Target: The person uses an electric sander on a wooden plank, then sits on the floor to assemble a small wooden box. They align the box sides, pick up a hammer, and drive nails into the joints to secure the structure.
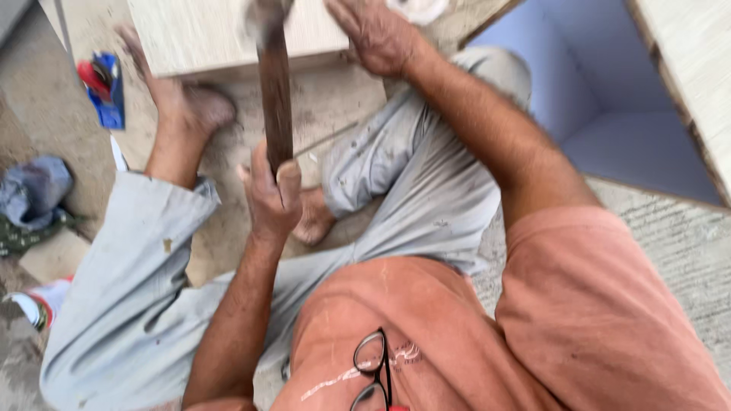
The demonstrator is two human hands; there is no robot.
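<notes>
Down on the dusty concrete floor point(335, 106) a person sits with legs spread, seen from above. One hand point(270, 194) — the one at picture-left, which I take for the left hand — is closed in a fist around the dark brown wooden handle of a hammer point(276, 99); the handle stands nearly upright and its head, at the top edge, is blurred. The right hand point(377, 34) reaches forward with its arm outstretched and rests on the near edge of a pale, wood-grained board point(228, 34); whether its fingers pinch anything I cannot tell, since they are smeared by motion and partly cut off. That board lies flat on the floor just ahead of the hammer, with a bare foot point(183, 99) pressed against its lower left corner. A thin metal rod point(327, 139) lies on the floor between handle and knee. Off to the left sits a small blue-and-red tool point(105, 85), and further left a crumpled grey-blue cloth point(34, 190). On the right stands an open cabinet box with a pale blue-white inside point(609, 99). Black-framed glasses point(373, 373) hang at the collar of the salmon shirt.
</notes>
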